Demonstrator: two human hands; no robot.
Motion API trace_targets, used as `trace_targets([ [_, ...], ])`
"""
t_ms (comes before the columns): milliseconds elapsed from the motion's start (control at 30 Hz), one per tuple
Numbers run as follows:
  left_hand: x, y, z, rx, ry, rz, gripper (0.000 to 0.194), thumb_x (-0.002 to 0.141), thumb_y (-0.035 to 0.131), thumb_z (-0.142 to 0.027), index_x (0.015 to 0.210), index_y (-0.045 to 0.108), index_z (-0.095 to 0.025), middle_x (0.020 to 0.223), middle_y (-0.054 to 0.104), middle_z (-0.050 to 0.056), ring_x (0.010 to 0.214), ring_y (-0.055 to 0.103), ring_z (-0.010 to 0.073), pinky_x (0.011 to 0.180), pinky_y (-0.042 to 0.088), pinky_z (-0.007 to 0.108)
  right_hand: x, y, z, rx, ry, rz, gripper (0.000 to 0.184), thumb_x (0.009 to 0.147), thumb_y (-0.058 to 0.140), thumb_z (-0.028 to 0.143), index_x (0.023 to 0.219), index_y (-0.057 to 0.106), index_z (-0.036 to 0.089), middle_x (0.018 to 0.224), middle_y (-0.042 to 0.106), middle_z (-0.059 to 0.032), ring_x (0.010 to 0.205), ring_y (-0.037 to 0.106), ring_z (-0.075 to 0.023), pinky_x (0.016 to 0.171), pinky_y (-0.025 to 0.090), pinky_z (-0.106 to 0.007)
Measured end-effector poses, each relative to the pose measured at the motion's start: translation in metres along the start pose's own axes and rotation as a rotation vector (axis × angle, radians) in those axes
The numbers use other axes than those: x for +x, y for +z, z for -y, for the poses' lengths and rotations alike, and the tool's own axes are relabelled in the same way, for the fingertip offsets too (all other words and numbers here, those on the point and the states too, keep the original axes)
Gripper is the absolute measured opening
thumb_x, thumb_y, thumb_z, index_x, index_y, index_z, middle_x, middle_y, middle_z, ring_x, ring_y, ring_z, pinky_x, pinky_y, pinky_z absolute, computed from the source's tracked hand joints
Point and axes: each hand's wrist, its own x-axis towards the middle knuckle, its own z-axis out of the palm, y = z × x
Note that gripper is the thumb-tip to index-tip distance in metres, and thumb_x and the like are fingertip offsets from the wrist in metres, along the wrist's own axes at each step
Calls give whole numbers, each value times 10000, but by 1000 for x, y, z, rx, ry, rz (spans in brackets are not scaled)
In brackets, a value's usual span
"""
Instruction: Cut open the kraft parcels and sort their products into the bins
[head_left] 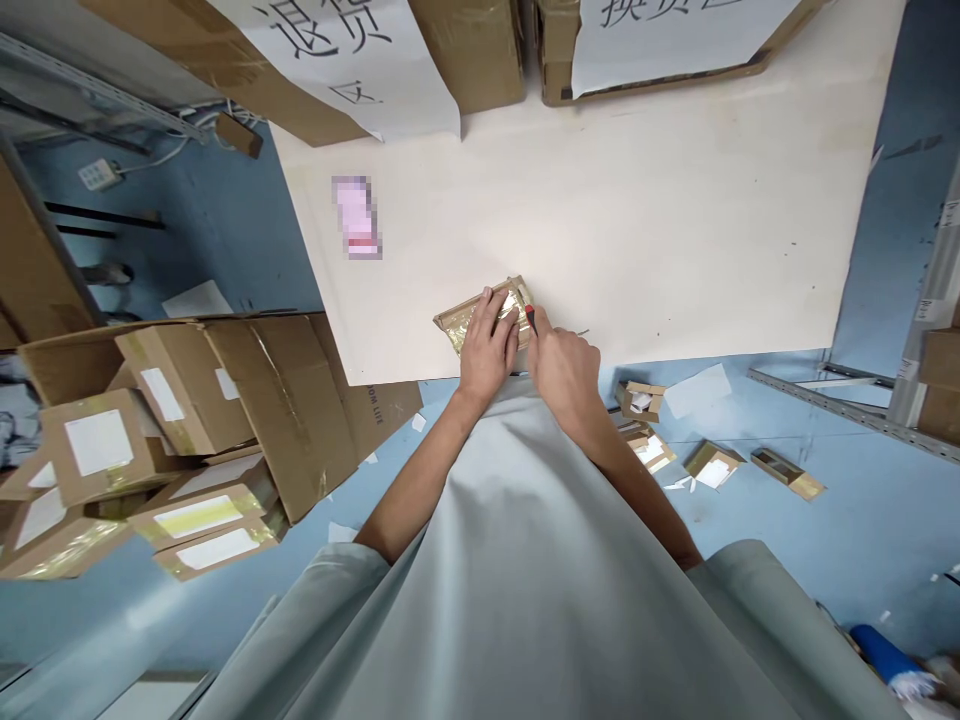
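Observation:
A small flat cardboard parcel [472, 311] wrapped in shiny tape lies near the front edge of a pale table [675, 230]. My left hand [489, 345] rests on top of it, fingers curled down over its surface, pressing it to the table. My right hand [564, 366] is closed around a small tool with a red tip [530, 317], which touches the parcel's right end. The tool's body is hidden inside my fist.
Large cardboard boxes with paper signs [360, 60] stand at the table's far edge. An open carton [292, 400] full of taped parcels sits on the blue floor at left. Opened small boxes and paper scraps [712, 465] litter the floor at right, beside metal shelving [930, 330].

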Motion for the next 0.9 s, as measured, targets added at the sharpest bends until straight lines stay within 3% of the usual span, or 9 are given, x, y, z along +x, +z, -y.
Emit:
trace_targets([
  [133,-1,0,-1,23,8,-23,517,1227,316,-549,1501,654,-269,1730,581,149,1768,333,323,1437,346,648,9,9,-1,-4,3,-9,547,1228,305,270,1758,386,160,1224,834,-193,1100,819,-287,927,579,-340],
  [400,-1,3,-3,51,7,-29,526,1220,336,-586,1495,662,-279,1706,601,146,1758,360,318,1422,387,617,-11,29,-16,-52,31,45,524,1227,302,280,1724,416,161,1193,832,-195,1079,832,-263,899,578,-320],
  [900,1,-2,-1,14,56,30,522,1220,324,-557,1429,686,-244,1701,609,168,1745,387,319,1427,377,621,-22,20,-21,-64,19,30,445,1220,325,265,1566,575,140,1137,842,-197,1069,842,-289,876,574,-334],
])
